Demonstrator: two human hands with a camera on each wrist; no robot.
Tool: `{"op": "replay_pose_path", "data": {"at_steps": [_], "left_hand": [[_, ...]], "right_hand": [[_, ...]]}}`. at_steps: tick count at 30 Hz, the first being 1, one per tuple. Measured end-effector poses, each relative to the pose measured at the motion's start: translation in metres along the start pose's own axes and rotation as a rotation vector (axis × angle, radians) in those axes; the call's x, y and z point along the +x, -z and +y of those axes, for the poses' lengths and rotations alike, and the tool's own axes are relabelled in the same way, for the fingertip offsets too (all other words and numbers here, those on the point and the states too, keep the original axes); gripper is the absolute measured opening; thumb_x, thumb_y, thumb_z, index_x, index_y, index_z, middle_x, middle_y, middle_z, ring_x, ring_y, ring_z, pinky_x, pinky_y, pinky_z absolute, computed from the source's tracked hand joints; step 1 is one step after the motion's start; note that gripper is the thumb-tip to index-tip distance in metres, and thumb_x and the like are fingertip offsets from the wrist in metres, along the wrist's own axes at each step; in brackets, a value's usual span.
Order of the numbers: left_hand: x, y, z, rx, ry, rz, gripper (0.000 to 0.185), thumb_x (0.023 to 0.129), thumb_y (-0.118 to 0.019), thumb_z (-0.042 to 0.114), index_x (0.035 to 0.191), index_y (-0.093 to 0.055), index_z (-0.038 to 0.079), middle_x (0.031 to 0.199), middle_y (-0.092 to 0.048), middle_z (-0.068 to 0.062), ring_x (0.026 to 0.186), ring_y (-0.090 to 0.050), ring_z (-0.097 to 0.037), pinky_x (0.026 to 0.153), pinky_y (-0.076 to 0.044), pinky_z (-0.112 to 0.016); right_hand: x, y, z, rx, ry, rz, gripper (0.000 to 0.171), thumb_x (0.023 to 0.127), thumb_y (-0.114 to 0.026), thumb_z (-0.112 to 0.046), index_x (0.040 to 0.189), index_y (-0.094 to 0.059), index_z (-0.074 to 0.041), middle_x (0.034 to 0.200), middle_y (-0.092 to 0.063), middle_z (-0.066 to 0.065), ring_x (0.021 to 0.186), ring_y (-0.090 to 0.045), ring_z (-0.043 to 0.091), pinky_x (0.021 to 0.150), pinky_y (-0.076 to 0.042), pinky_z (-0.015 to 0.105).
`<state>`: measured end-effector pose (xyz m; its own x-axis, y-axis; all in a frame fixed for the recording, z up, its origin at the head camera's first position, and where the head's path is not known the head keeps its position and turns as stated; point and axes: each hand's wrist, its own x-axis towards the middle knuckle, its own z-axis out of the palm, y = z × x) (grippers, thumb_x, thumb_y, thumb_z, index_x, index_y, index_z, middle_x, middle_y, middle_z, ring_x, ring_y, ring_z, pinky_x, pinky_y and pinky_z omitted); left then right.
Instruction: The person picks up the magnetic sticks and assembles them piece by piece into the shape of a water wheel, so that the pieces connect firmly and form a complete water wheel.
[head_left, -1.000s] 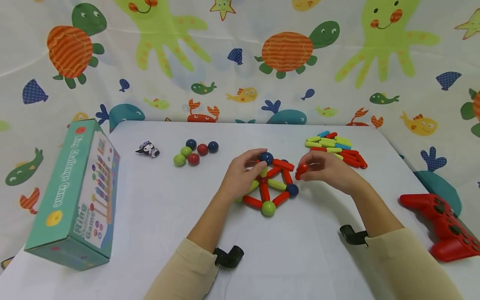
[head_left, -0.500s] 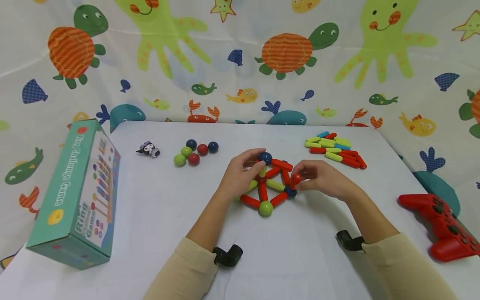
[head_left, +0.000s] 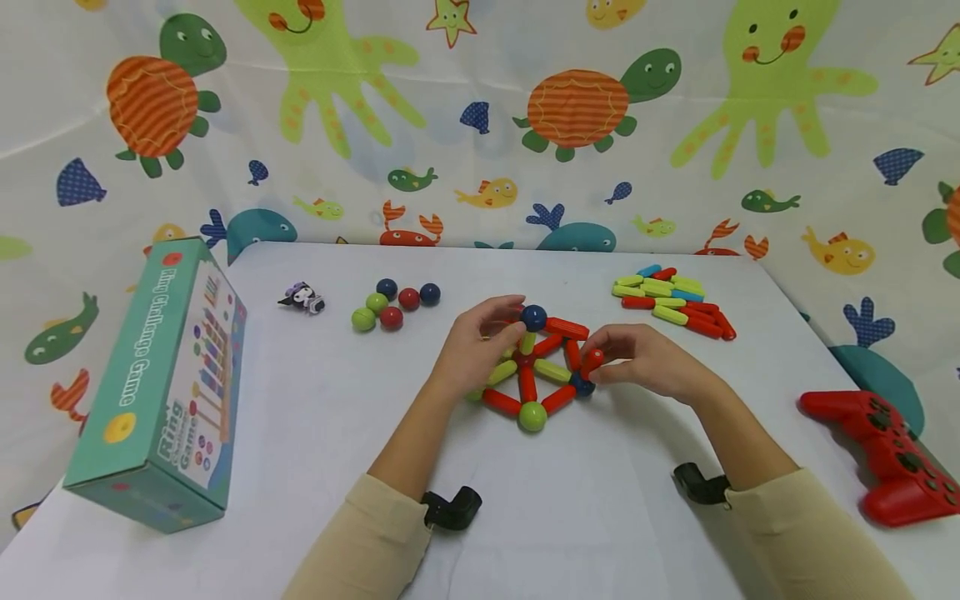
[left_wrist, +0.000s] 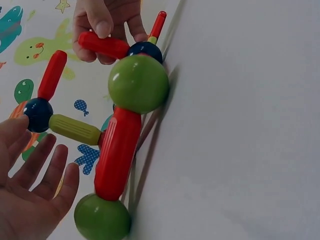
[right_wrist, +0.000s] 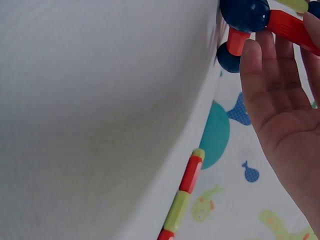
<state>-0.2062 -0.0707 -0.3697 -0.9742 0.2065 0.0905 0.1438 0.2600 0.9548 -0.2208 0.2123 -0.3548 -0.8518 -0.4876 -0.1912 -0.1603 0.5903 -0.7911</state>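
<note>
My left hand (head_left: 476, 346) pinches the raised navy ball (head_left: 533, 317) of a ball-and-stick construction. A red stick (head_left: 567, 328) juts rightward from that ball, and a yellow-green stick (left_wrist: 75, 129) runs down from it. Flat on the table lies the wheel-shaped base, with red and yellow-green sticks and a green ball (head_left: 532, 417) at the front. My right hand (head_left: 645, 357) grips another red stick (head_left: 592, 362), whose lower end meets the navy ball (head_left: 582, 384) at the base's right corner. The left hand partly covers the base's left side.
Several loose balls (head_left: 391, 317) lie at the back left, beside a small figurine (head_left: 302, 297). Loose sticks (head_left: 671, 302) are heaped at the back right. A green game box (head_left: 161, 383) stands on the left. On the right lies a red game controller (head_left: 885, 458).
My right hand has moved down and slightly left, bringing its red stick onto the navy ball at the right corner. The left hand stays at the raised ball.
</note>
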Motion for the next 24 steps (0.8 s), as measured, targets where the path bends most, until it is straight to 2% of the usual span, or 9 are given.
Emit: {"op": "replay_pose_path", "data": {"at_steps": [4,7,11,14,17,20,24], "left_hand": [[0.001,0.014,0.000,0.018,0.003,0.029,0.039,0.104,-0.064,0.027,0.142,-0.060,0.033,0.133,-0.067,0.004,0.128,-0.060,-0.018,0.108,-0.052,-0.042],[0.001,0.032,-0.002,0.047,0.010,0.074,0.039,0.103,-0.064,0.028,0.142,-0.061,0.030,0.133,-0.067,0.003,0.128,-0.060,-0.019,0.107,-0.053,-0.042],[0.001,0.067,-0.012,0.144,0.032,0.209,0.039,0.104,-0.063,0.027,0.143,-0.061,0.022,0.134,-0.066,-0.003,0.127,-0.059,-0.023,0.106,-0.053,-0.043],[0.000,0.095,-0.026,0.225,0.091,0.328,0.038,0.104,-0.062,0.023,0.142,-0.062,0.016,0.133,-0.066,-0.008,0.124,-0.061,-0.027,0.103,-0.055,-0.044],[0.000,0.114,-0.040,0.308,0.165,0.395,0.037,0.104,-0.060,0.019,0.141,-0.062,0.011,0.134,-0.065,-0.011,0.121,-0.062,-0.029,0.099,-0.057,-0.044],[0.000,0.122,-0.049,0.416,0.190,0.393,0.039,0.103,-0.061,0.016,0.141,-0.062,0.007,0.132,-0.064,-0.015,0.116,-0.061,-0.032,0.097,-0.057,-0.045],[0.001,0.123,-0.052,0.570,0.157,0.330,0.040,0.101,-0.063,0.015,0.139,-0.063,0.002,0.128,-0.065,-0.022,0.115,-0.059,-0.037,0.103,-0.051,-0.051]], "right_hand": [[-0.003,0.001,0.000,-0.015,-0.016,0.013,0.033,0.091,-0.077,-0.018,0.123,-0.069,-0.011,0.124,-0.070,0.009,0.124,-0.061,0.030,0.104,-0.053,0.049],[-0.005,0.001,0.001,-0.021,-0.022,0.021,0.033,0.092,-0.076,-0.018,0.123,-0.069,-0.011,0.125,-0.069,0.009,0.123,-0.061,0.030,0.102,-0.054,0.046],[-0.004,0.000,0.002,0.004,-0.017,0.018,0.034,0.091,-0.077,-0.018,0.123,-0.069,-0.012,0.123,-0.070,0.008,0.122,-0.061,0.029,0.101,-0.054,0.045],[-0.002,-0.001,0.002,0.020,-0.013,0.014,0.033,0.091,-0.077,-0.016,0.123,-0.069,-0.011,0.122,-0.071,0.009,0.122,-0.062,0.029,0.101,-0.054,0.045],[-0.001,-0.002,0.003,0.014,-0.016,0.017,0.032,0.092,-0.075,-0.016,0.122,-0.069,-0.011,0.123,-0.070,0.009,0.122,-0.062,0.029,0.101,-0.055,0.044],[-0.001,-0.002,0.004,0.017,-0.027,0.020,0.031,0.092,-0.075,-0.015,0.122,-0.069,-0.012,0.124,-0.070,0.009,0.121,-0.062,0.029,0.101,-0.055,0.044],[-0.001,-0.002,0.005,0.035,-0.037,0.020,0.031,0.091,-0.076,-0.016,0.121,-0.069,-0.012,0.121,-0.071,0.008,0.120,-0.062,0.028,0.099,-0.056,0.042]]}}
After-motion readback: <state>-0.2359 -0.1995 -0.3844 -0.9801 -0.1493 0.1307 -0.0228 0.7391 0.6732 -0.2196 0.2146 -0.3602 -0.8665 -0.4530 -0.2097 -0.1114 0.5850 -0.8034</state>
